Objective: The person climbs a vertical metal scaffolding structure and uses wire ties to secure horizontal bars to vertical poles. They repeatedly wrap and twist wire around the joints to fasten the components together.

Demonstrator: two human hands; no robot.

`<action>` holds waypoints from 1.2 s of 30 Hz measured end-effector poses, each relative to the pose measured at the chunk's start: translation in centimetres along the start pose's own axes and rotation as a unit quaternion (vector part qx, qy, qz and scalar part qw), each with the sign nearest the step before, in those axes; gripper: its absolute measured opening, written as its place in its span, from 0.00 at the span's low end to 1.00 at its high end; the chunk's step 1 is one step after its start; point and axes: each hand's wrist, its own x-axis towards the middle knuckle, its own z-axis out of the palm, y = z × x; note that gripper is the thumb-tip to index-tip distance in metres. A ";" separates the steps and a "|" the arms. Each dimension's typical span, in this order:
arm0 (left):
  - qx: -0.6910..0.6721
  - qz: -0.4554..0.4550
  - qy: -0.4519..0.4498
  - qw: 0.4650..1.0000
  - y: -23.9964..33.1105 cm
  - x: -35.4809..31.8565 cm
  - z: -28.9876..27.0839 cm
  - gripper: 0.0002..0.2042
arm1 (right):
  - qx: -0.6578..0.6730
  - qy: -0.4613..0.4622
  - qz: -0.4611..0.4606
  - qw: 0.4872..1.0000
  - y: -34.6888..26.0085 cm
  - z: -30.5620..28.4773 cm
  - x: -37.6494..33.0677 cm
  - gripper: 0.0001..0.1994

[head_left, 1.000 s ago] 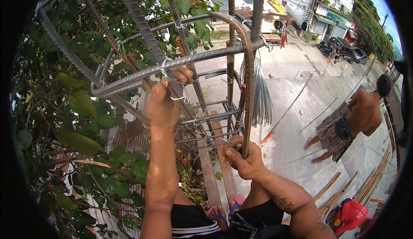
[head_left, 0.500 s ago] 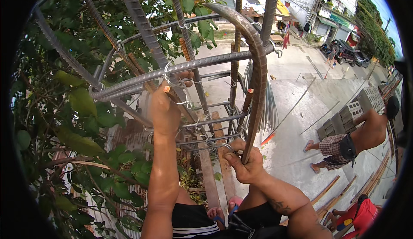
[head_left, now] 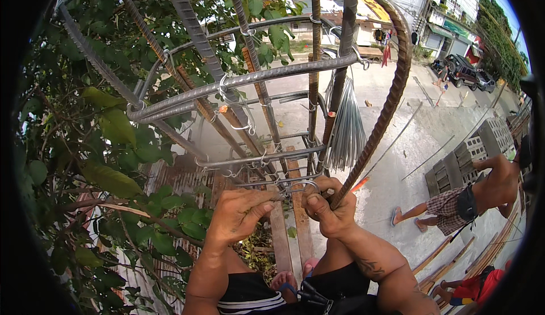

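Observation:
My left hand (head_left: 241,210) is closed low in front of the rebar cage, its fingertips pinching one end of a looped tie wire (head_left: 296,185). Opposite it, my right hand (head_left: 329,207) grips the lower end of a hook-shaped ribbed steel bar (head_left: 392,91) and also pinches the wire's other end. The bar rises from my fist and curves over toward the cage at its top. Just ahead, a rectangular stirrup (head_left: 255,76) is tied to the upright rebars (head_left: 193,31) with twisted wire. Lower stirrups (head_left: 267,160) sit above my fingertips.
A bundle of tie wire (head_left: 347,130) hangs on the cage's right side. Wooden planks (head_left: 279,241) lie beneath, near my feet. Leafy branches (head_left: 113,162) crowd the left. On the concrete ground at right are a person (head_left: 471,196), hollow blocks (head_left: 471,153) and lumber (head_left: 448,258).
My left hand has come down from the upper stirrup to the wire near my right hand. The hooked bar has swung right, away from the upright rebars.

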 end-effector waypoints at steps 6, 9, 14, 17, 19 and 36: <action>-0.054 -0.094 0.222 0.969 -0.7 -1.4 -2.0 0.09 | -0.156 -0.043 -0.062 0.985 -2.5 -2.2 -0.2 0.10; -0.111 -0.139 0.286 0.942 -1.7 0.0 -1.9 0.10 | -0.128 -0.079 0.022 0.988 -4.9 -4.4 -1.6 0.09; -0.251 -0.162 0.281 0.912 -4.2 5.3 -1.2 0.11 | -0.121 -0.110 0.212 0.963 -8.1 -8.2 -4.8 0.08; -0.251 -0.209 0.302 0.896 -5.8 9.4 -1.9 0.10 | -0.168 -0.127 0.222 0.952 -8.4 -9.0 -5.4 0.08; -0.255 -0.195 0.374 0.870 -6.6 12.3 -2.0 0.09 | -0.194 -0.143 0.230 0.943 -8.3 -8.7 -5.4 0.09; -0.085 -0.180 0.132 0.971 -7.3 15.6 -9.4 0.07 | -0.277 -0.103 0.245 0.924 -7.9 -2.6 1.1 0.09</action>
